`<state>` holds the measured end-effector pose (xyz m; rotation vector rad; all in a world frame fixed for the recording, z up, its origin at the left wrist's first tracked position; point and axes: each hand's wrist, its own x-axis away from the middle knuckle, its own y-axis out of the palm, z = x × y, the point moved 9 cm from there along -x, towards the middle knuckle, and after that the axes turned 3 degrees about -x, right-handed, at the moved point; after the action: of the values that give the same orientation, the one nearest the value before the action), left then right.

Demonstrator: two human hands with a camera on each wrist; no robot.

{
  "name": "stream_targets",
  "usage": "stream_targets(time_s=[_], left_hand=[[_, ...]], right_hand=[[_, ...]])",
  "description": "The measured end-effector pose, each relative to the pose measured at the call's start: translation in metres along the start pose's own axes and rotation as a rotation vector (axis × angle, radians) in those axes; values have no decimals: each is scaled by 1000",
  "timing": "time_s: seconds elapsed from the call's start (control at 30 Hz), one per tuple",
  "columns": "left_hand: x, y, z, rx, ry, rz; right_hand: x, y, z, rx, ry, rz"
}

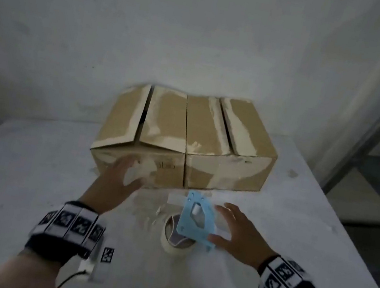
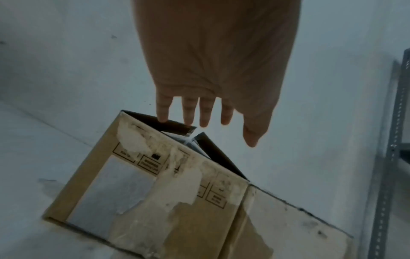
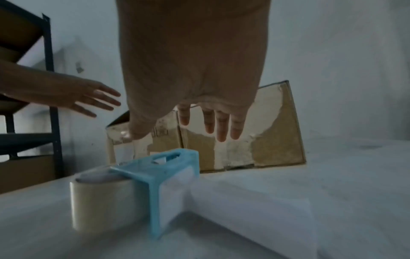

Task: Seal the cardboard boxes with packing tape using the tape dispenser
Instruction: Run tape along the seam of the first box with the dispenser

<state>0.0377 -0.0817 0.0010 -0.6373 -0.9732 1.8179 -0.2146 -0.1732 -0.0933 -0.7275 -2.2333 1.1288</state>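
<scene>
In the head view, the left hand (image 1: 118, 179) reaches with fingers spread wide and straight, holding nothing, in front of the near face of the left cardboard box (image 1: 143, 133) at centre frame; contact cannot be told. The right cardboard box (image 1: 228, 147) stands touching it, both with unsealed flaps, on the white desk (image 1: 15, 177). Lower centre, the blue tape dispenser (image 1: 197, 220) with its tape roll (image 1: 174, 239) rests on the desk. The right hand (image 1: 242, 233), fingers wide, hovers just right of it, empty.
</scene>
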Motion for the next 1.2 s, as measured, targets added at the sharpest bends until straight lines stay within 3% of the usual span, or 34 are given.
stream_targets(time_s=[0.1, 0.33, 0.6, 0.8, 1.03, 1.2], left_hand=[[-16, -4, 1, -74, 59, 60], [-43, -25, -20, -209, -93, 206], [-70, -28, -51, -313, -235, 160], [-79, -22, -64, -315, -327, 97], [-94, -34, -66, -308, -296, 117], [-115, -53, -78, -221, -259, 166]], right_hand=[[-7, 10, 9, 15, 29, -48], [-15, 44, 19, 112, 17, -108], [-21, 59, 24, 94, -72, -72], [-8, 48, 17, 134, -214, 50], [19, -17, -13, -136, -325, 239], [14, -77, -46, -552, -297, 365]])
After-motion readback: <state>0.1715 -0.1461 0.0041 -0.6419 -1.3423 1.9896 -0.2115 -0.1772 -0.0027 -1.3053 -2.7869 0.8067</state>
